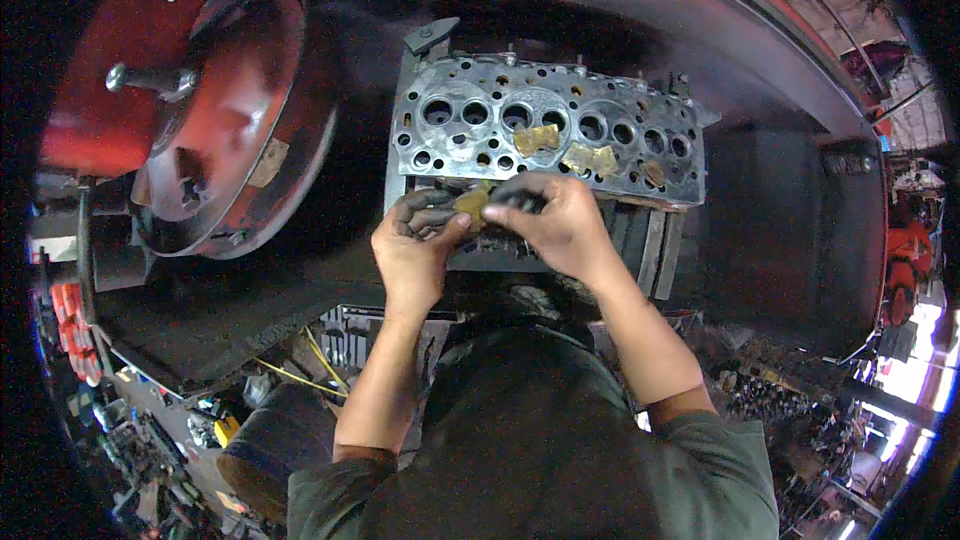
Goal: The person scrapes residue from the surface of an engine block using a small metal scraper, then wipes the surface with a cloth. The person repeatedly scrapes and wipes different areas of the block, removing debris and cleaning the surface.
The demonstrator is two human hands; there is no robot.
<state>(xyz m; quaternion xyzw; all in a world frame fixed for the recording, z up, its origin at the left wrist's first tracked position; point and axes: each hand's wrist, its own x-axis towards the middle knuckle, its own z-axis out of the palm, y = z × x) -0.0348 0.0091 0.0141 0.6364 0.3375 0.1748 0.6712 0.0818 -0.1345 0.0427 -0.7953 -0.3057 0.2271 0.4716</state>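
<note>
A grey metal cylinder head [545, 80] lies with its flat, holed face up on a machine bed. Just in front of its near edge, both my hands hold a small yellowish-brown piece of sandpaper [472, 204]. My left hand [412, 240] pinches it from the left, thumb on top and fingers darkened with grime. From the right, my right hand [555, 220] grips it between thumb and fingers. On the head's face lie a creased tan scrap [537, 140] and a second, similar scrap [591, 159]. A smaller brownish bit [652, 175] rests near the head's right part.
To the left stands a large red handwheel [225, 120] with a metal handle [150, 79]. A metal clamp block [432, 35] sits at the head's far left corner. Dark machine walls [790, 220] enclose the right side. A dark drum [275, 450] stands on the cluttered floor, lower left.
</note>
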